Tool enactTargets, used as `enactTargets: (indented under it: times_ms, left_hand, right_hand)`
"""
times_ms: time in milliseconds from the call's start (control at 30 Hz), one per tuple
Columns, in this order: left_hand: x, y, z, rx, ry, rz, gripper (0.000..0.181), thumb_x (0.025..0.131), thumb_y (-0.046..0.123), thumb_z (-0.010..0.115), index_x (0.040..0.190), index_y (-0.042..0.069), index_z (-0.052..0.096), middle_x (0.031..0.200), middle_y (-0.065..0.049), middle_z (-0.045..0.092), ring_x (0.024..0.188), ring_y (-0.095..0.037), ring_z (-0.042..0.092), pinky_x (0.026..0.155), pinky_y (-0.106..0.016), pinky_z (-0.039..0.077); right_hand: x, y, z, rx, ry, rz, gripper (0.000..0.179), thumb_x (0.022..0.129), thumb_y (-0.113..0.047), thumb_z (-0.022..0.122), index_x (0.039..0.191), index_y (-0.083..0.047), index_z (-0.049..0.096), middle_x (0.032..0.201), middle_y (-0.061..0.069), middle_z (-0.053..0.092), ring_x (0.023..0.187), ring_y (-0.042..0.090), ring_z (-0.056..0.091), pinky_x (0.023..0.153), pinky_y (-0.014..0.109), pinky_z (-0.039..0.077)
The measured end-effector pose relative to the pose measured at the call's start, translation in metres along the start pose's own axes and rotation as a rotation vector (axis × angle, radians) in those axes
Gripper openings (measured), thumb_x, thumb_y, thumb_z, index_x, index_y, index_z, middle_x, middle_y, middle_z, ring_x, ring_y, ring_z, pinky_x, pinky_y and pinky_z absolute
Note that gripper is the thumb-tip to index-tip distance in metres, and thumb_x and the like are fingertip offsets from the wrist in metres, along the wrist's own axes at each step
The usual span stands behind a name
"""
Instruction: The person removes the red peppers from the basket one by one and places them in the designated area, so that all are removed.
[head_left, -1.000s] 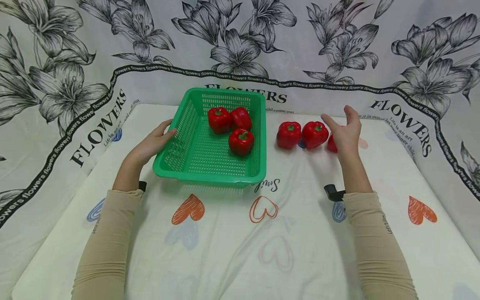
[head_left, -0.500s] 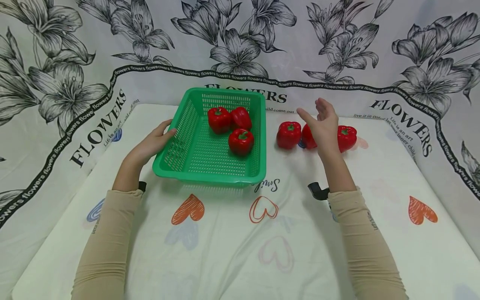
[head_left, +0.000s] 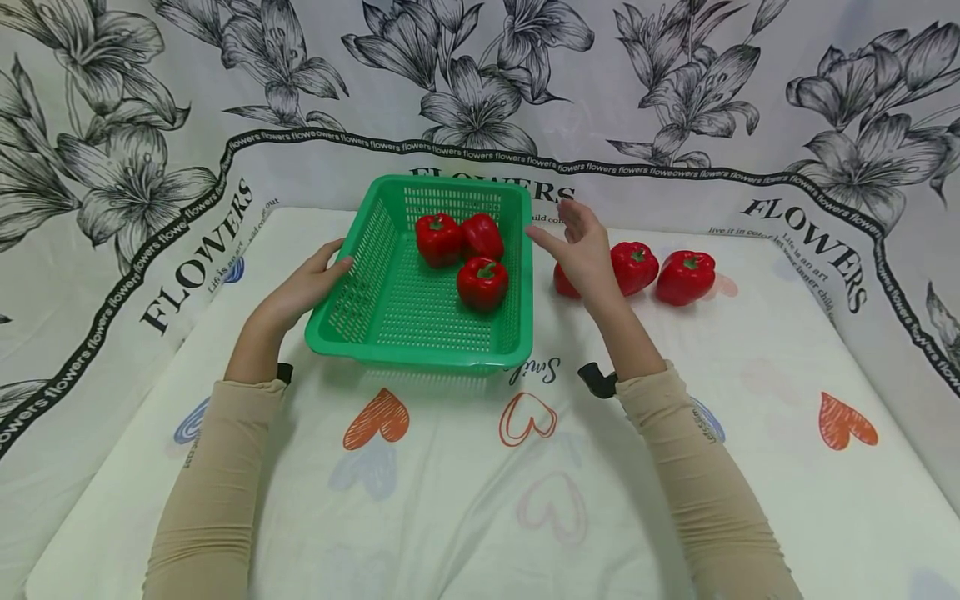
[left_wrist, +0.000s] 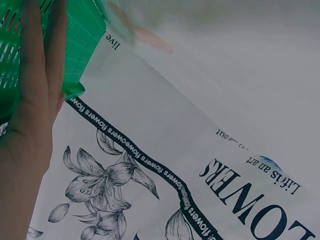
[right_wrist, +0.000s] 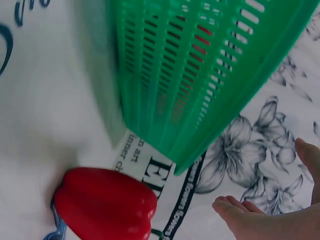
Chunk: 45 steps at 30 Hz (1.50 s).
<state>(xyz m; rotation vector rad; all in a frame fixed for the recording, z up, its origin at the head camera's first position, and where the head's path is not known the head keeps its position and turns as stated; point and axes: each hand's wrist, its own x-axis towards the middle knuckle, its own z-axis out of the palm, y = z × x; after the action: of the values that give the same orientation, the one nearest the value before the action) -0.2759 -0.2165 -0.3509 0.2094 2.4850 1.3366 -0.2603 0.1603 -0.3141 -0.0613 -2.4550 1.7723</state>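
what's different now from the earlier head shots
The right hand has swung left, from in front of the rightmost loose pepper to in front of the leftmost loose pepper, near the green basket. Nothing was visibly taken or let go. The basket, the left hand at its left rim and all the peppers stayed put.

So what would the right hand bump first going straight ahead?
Probably the rectangular green plastic basket: the right hand has its thumb aimed at the right rim, though depth is unclear and the fingers might slip past.
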Motion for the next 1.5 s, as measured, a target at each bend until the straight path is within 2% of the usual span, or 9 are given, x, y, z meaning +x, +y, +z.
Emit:
enactTargets:
  times_ms: [200, 600, 833, 1033, 1167, 1333, 1500]
  left_hand:
    - [-0.002, 0.001, 0.0, -0.004, 0.003, 0.002, 0.065, 0.106, 0.042, 0.032, 0.159, 0.018, 0.002, 0.159, -0.024, 0.019, 0.142, -0.043, 0.027, 0.113, -0.069, 0.017]
    - [-0.001, 0.002, 0.0, 0.004, -0.002, -0.003, 0.066, 0.106, 0.043, 0.032, 0.159, 0.018, 0.001, 0.158, -0.026, 0.02, 0.143, -0.045, 0.026, 0.112, -0.069, 0.017]
    - [-0.001, 0.002, 0.001, 0.004, -0.006, -0.008, 0.067, 0.106, 0.043, 0.031, 0.159, 0.017, 0.0, 0.159, -0.026, 0.018, 0.144, -0.044, 0.023, 0.112, -0.07, 0.016]
    - [-0.002, 0.002, -0.001, 0.012, 0.001, -0.004, 0.067, 0.105, 0.045, 0.031, 0.159, 0.018, 0.001, 0.161, -0.022, 0.014, 0.146, -0.044, 0.02, 0.113, -0.069, 0.015]
    - [-0.002, 0.002, -0.001, 0.011, -0.002, -0.007, 0.066, 0.106, 0.043, 0.031, 0.159, 0.018, 0.0, 0.16, -0.024, 0.015, 0.146, -0.044, 0.021, 0.113, -0.069, 0.016]
    - [-0.002, 0.003, -0.001, -0.001, -0.015, -0.01, 0.064, 0.106, 0.04, 0.03, 0.159, 0.019, -0.001, 0.159, -0.026, 0.017, 0.144, -0.045, 0.023, 0.113, -0.068, 0.016]
    - [0.001, 0.003, -0.001, 0.007, -0.013, -0.012, 0.064, 0.107, 0.039, 0.03, 0.159, 0.02, 0.0, 0.161, -0.023, 0.011, 0.147, -0.044, 0.015, 0.114, -0.068, 0.014]
  right_hand:
    - [-0.001, 0.0, 0.02, 0.001, -0.057, 0.0, 0.081, 0.085, -0.037, 0.075, 0.151, -0.015, 0.034, 0.157, 0.001, 0.038, 0.146, 0.015, 0.035, 0.117, 0.033, 0.033]
    - [-0.003, -0.004, 0.05, -0.058, -0.197, 0.005, 0.084, 0.085, -0.038, 0.075, 0.152, -0.015, 0.031, 0.158, 0.002, 0.035, 0.147, 0.021, 0.032, 0.114, 0.041, 0.038]
    - [0.0, -0.006, 0.062, -0.141, -0.22, 0.025, 0.087, 0.084, -0.041, 0.075, 0.153, -0.013, 0.029, 0.156, 0.008, 0.037, 0.142, 0.028, 0.038, 0.108, 0.049, 0.043]
    - [0.003, -0.009, 0.072, -0.154, -0.235, -0.001, 0.084, 0.084, -0.036, 0.076, 0.15, -0.007, 0.032, 0.149, 0.013, 0.045, 0.135, 0.031, 0.046, 0.104, 0.048, 0.047]
    - [0.006, -0.01, 0.079, -0.187, -0.251, 0.015, 0.085, 0.083, -0.036, 0.077, 0.149, -0.003, 0.033, 0.146, 0.015, 0.047, 0.133, 0.03, 0.047, 0.104, 0.046, 0.047]
    - [0.01, -0.01, 0.087, -0.277, -0.273, 0.05, 0.085, 0.083, -0.035, 0.077, 0.147, 0.0, 0.033, 0.145, 0.015, 0.048, 0.13, 0.028, 0.049, 0.105, 0.044, 0.046]
    - [0.011, -0.008, 0.09, -0.345, -0.274, 0.051, 0.074, 0.085, -0.028, 0.077, 0.141, 0.002, 0.039, 0.138, 0.016, 0.052, 0.121, 0.027, 0.053, 0.101, 0.043, 0.049]
